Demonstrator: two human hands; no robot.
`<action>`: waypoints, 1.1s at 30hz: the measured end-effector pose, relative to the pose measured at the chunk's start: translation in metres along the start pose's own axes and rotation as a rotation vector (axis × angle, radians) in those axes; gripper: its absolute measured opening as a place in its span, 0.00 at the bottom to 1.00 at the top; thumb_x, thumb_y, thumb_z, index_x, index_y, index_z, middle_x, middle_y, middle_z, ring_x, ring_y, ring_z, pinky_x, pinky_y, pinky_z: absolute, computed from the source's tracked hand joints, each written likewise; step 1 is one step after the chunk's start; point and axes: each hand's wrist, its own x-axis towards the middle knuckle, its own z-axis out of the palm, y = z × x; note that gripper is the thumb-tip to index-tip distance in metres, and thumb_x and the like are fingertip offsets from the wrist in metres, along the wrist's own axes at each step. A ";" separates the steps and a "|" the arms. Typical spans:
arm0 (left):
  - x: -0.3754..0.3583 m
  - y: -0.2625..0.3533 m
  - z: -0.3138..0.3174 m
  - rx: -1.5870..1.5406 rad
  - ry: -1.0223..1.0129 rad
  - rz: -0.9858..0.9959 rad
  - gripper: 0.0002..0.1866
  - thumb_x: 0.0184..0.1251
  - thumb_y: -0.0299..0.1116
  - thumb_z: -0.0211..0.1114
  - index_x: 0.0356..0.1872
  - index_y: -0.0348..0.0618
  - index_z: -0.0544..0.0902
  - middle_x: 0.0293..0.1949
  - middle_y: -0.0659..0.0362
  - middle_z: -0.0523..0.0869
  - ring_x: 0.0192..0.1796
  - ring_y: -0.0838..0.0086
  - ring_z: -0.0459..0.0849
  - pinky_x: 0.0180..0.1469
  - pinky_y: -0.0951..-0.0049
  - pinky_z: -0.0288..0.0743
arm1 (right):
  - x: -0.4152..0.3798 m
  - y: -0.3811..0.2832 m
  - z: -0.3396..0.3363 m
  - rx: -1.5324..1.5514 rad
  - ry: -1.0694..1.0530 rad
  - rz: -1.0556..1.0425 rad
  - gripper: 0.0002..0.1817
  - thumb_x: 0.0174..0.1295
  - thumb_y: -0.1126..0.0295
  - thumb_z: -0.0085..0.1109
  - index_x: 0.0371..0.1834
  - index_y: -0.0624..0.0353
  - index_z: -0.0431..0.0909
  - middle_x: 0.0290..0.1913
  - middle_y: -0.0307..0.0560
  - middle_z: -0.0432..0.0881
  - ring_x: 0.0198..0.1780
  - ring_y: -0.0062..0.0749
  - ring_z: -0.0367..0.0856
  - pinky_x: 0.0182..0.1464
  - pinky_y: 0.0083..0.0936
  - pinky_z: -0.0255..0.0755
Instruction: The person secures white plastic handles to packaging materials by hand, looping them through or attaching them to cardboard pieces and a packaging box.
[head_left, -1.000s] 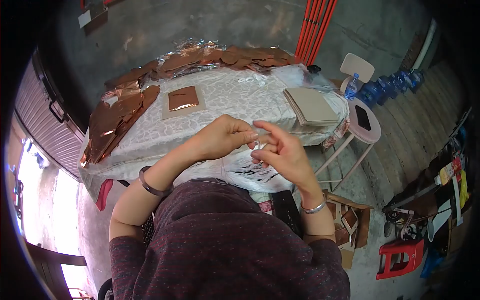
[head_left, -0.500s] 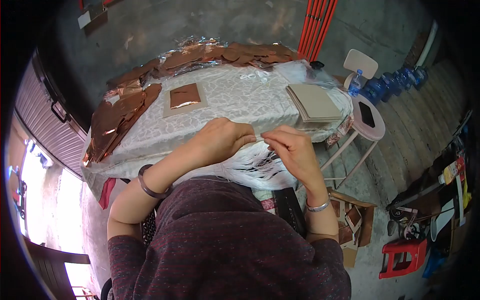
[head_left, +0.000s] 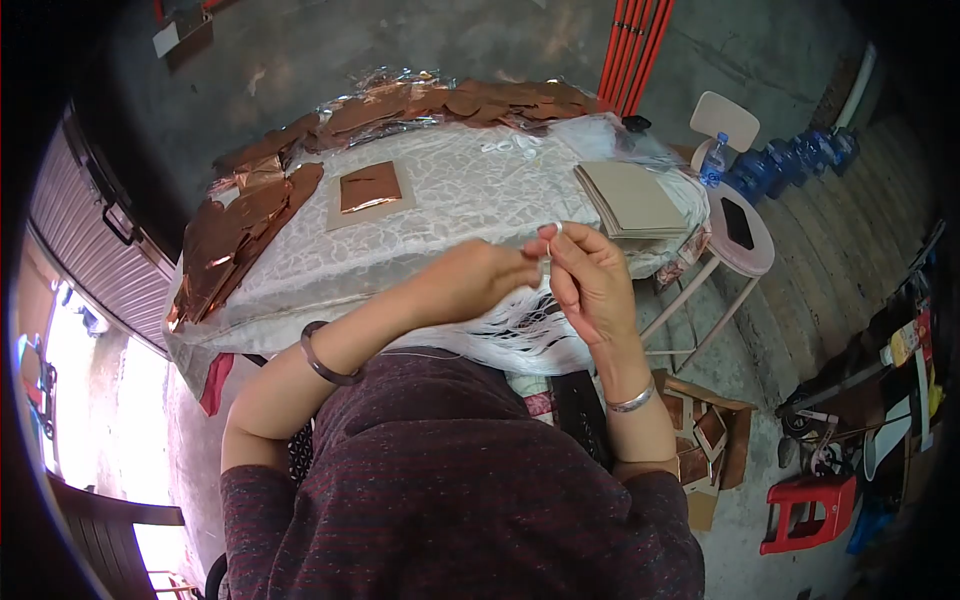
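A thick hank of white thread (head_left: pixel 525 335) lies across my lap at the table's front edge. Just above it, my right hand (head_left: pixel 595 280) pinches a bit of this thread between thumb and forefinger, a small white loop showing at the fingertips. My left hand (head_left: pixel 480 278) is close beside it on the left, its fingers curled together around the thread with the fingertips almost touching those of the right. What exactly lies inside the left fingers is partly hidden.
On the lace-covered table (head_left: pixel 460 185) lie a copper foil piece (head_left: pixel 370 188) on a card, a stack of grey cardboard (head_left: pixel 640 200), small white thread rings (head_left: pixel 512 146) and copper sheets (head_left: pixel 240 240). To the right, a stool (head_left: pixel 757 255) carries a phone (head_left: pixel 737 222). A cardboard box (head_left: pixel 735 445) stands below.
My right hand has risen slightly and turned, now showing a white loop at its fingertips. My left hand has shifted right and a little lower, toward the right hand.
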 end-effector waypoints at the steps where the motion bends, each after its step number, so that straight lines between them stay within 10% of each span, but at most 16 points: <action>1: -0.001 0.001 0.002 0.047 -0.098 0.029 0.09 0.62 0.35 0.55 0.34 0.42 0.79 0.29 0.50 0.81 0.33 0.58 0.80 0.38 0.67 0.72 | 0.002 0.002 0.002 -0.069 0.066 -0.081 0.07 0.60 0.74 0.52 0.36 0.68 0.76 0.25 0.45 0.78 0.12 0.13 0.62 0.14 0.09 0.54; 4: 0.005 0.005 -0.011 -0.048 -0.018 0.108 0.10 0.63 0.35 0.53 0.34 0.40 0.78 0.29 0.52 0.82 0.33 0.62 0.81 0.38 0.68 0.72 | 0.007 0.013 -0.009 -0.521 0.140 -0.218 0.08 0.61 0.74 0.50 0.37 0.68 0.75 0.28 0.47 0.79 0.12 0.11 0.59 0.14 0.09 0.52; 7: 0.020 -0.002 -0.027 -0.154 0.051 -0.002 0.09 0.64 0.34 0.52 0.34 0.39 0.77 0.28 0.54 0.81 0.33 0.69 0.79 0.40 0.71 0.71 | 0.002 -0.002 -0.017 -0.231 -0.164 0.157 0.09 0.62 0.73 0.49 0.39 0.68 0.75 0.28 0.47 0.79 0.12 0.11 0.59 0.14 0.09 0.51; 12: 0.015 -0.007 0.017 -0.191 -0.141 0.032 0.08 0.64 0.33 0.52 0.33 0.39 0.76 0.28 0.56 0.80 0.34 0.73 0.77 0.42 0.72 0.69 | 0.007 -0.004 -0.019 -0.054 -0.009 -0.015 0.10 0.61 0.72 0.49 0.39 0.68 0.75 0.27 0.45 0.78 0.13 0.12 0.60 0.16 0.09 0.52; 14: 0.016 0.013 0.000 -0.167 -0.146 0.073 0.08 0.64 0.32 0.52 0.32 0.39 0.76 0.28 0.56 0.80 0.34 0.72 0.78 0.42 0.71 0.70 | 0.009 0.007 -0.029 -0.593 0.173 -0.161 0.09 0.61 0.73 0.49 0.38 0.68 0.75 0.28 0.47 0.79 0.13 0.12 0.60 0.16 0.09 0.53; 20: 0.020 0.004 0.017 -0.147 0.098 0.021 0.09 0.64 0.34 0.53 0.31 0.39 0.76 0.25 0.58 0.78 0.32 0.77 0.75 0.37 0.74 0.69 | 0.003 -0.014 -0.020 0.005 -0.088 -0.008 0.08 0.59 0.74 0.52 0.38 0.67 0.77 0.24 0.40 0.78 0.16 0.11 0.63 0.17 0.08 0.54; 23: 0.026 0.006 0.001 -0.100 -0.011 0.082 0.10 0.65 0.34 0.53 0.33 0.38 0.77 0.26 0.58 0.78 0.33 0.78 0.75 0.39 0.74 0.70 | 0.006 -0.002 -0.030 -0.708 0.132 -0.184 0.08 0.60 0.74 0.50 0.36 0.67 0.77 0.23 0.42 0.78 0.14 0.11 0.63 0.16 0.08 0.54; 27: 0.036 -0.017 -0.005 -0.152 0.000 -0.014 0.10 0.65 0.34 0.53 0.34 0.37 0.77 0.28 0.59 0.80 0.33 0.77 0.76 0.39 0.74 0.71 | -0.004 -0.020 -0.029 -0.214 -0.104 -0.011 0.09 0.60 0.73 0.51 0.39 0.66 0.77 0.26 0.40 0.79 0.17 0.09 0.63 0.19 0.08 0.57; 31: 0.032 -0.004 0.004 -0.111 -0.011 0.113 0.10 0.64 0.34 0.54 0.35 0.37 0.78 0.26 0.59 0.80 0.30 0.78 0.76 0.37 0.74 0.71 | 0.009 0.004 -0.037 -0.705 0.197 -0.303 0.10 0.62 0.72 0.49 0.39 0.67 0.77 0.32 0.46 0.81 0.17 0.11 0.65 0.17 0.07 0.56; 33: 0.034 0.005 -0.017 -0.106 -0.015 0.026 0.09 0.63 0.32 0.54 0.37 0.38 0.78 0.26 0.58 0.80 0.28 0.78 0.76 0.33 0.76 0.71 | -0.001 -0.015 -0.032 -0.617 0.027 -0.100 0.11 0.62 0.72 0.49 0.41 0.67 0.77 0.33 0.45 0.81 0.18 0.11 0.65 0.18 0.07 0.56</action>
